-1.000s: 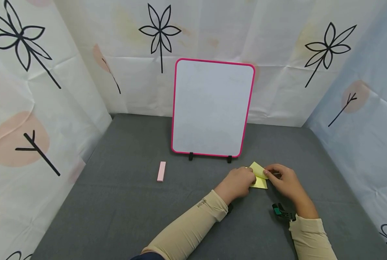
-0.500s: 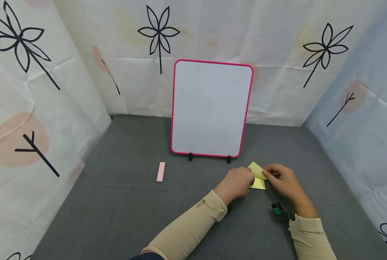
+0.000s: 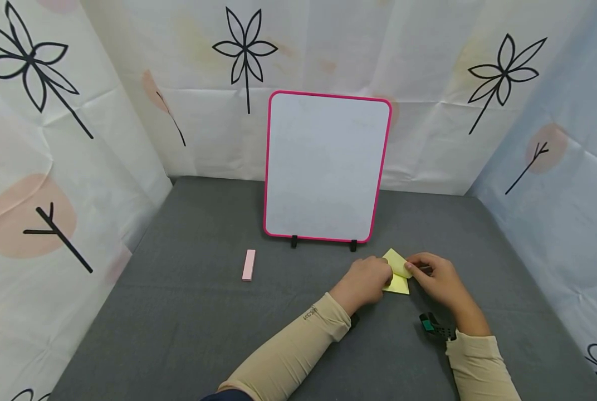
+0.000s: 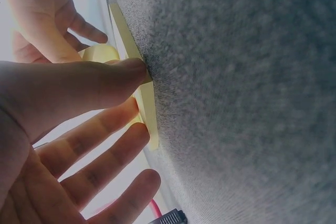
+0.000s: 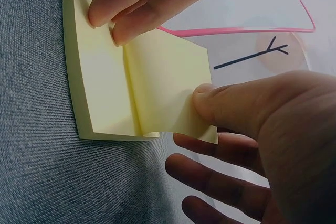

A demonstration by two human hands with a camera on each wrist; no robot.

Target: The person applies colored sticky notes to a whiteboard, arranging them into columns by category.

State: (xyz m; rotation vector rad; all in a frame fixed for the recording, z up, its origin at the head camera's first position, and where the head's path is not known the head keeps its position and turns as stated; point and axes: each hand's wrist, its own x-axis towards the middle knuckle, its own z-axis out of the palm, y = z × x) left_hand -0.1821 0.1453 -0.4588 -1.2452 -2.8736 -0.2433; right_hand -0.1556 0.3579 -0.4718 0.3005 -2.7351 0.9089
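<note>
A yellow sticky note pad [image 5: 100, 87] lies on the grey cloth, in front of the whiteboard and to its right. My left hand [image 3: 363, 283] grips the pad from the left. In the left wrist view its thumb [image 4: 118, 80] presses the pad's edge, with fingertips on the upper face. The top sticky note [image 5: 168, 77] is peeled up at one side and curves away, its other side still on the pad. Between thumb and fingers, my right hand [image 3: 441, 281] pinches this sheet's free edge. The right hand's other fingers are spread below the sheet in the right wrist view.
Behind the hands a whiteboard [image 3: 328, 167] with a pink frame stands on small black feet [image 3: 353, 245]. A narrow pink block [image 3: 248, 265] lies left on the grey table cloth [image 3: 188, 312]. Printed fabric walls [image 3: 429, 145] enclose the back and sides.
</note>
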